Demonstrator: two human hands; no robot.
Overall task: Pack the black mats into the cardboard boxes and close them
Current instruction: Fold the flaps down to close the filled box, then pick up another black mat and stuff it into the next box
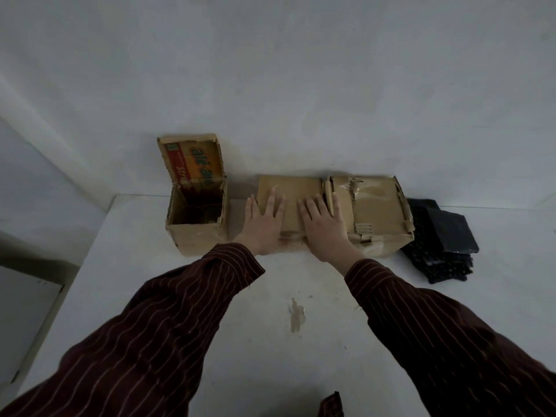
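Three cardboard boxes stand in a row along the wall on a white table. The middle box has its top flaps down, and my left hand and my right hand both press flat on it with straight fingers. To its right stands a closed, torn box with tape on top. The left box is open, its printed lid flap standing up; its inside is dark. A stack of black mats lies to the right of the torn box.
A white wall rises directly behind the boxes. The table's left edge runs diagonally at the lower left, with a lower surface beyond it. A chipped patch marks the tabletop between my arms.
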